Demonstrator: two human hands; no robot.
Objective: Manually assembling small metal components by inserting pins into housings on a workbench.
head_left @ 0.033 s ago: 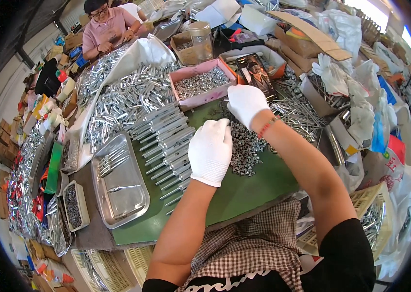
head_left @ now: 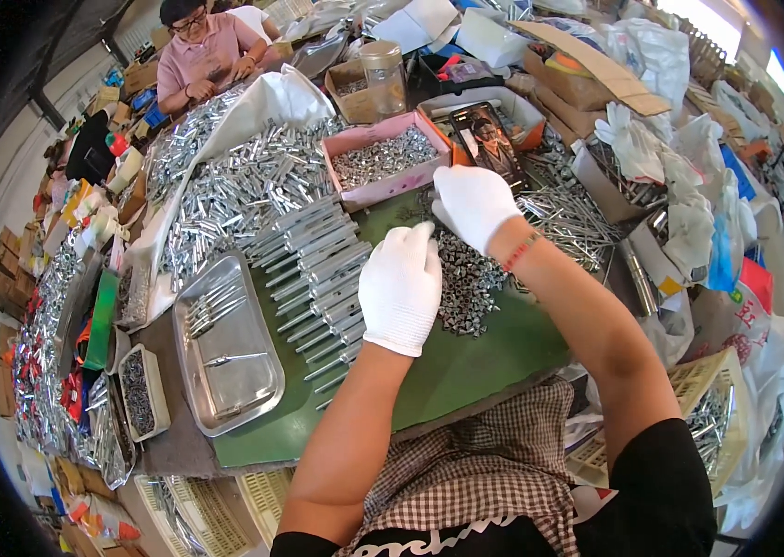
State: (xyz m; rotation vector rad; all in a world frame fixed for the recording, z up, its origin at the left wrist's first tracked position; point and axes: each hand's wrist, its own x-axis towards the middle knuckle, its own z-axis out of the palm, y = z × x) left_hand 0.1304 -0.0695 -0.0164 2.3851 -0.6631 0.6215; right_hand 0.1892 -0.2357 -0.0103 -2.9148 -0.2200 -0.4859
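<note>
The row of metal rods (head_left: pixel 325 275) lies on the green table (head_left: pixel 508 351) just left of the nearer left hand (head_left: pixel 401 288), long axes slanting up rightward, the right hand (head_left: pixel 475 206) at the far end of the small metal pieces (head_left: pixel 471 295), both curled, contents impossible to tell.

A pink-shirted person (head_left: pixel 211 54) is at upper left, a clear jar (head_left: pixel 384 79) and cardboard sheet (head_left: pixel 596 70) farther right.
</note>
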